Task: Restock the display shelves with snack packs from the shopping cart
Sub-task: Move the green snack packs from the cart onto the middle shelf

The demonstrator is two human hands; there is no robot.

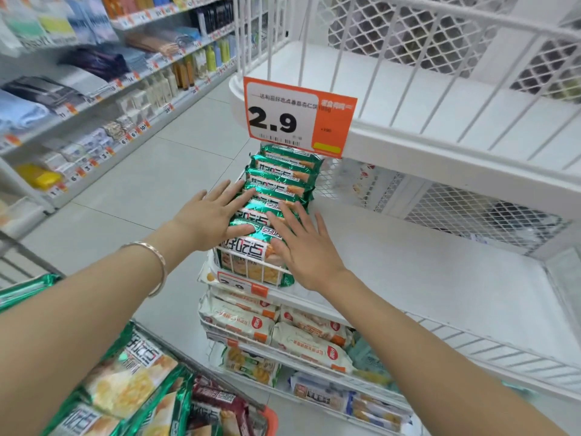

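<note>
Green snack packs (279, 180), rowed on white shelf (408, 262) — my left hand (213, 217) and right hand (306, 250) flat atop them, fingers (224, 195) spread.

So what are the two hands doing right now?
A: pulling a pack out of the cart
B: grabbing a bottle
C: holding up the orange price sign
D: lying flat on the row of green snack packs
D: the left hand and the right hand both rest with straight fingers on the green snack packs lined up on the white shelf.
</note>
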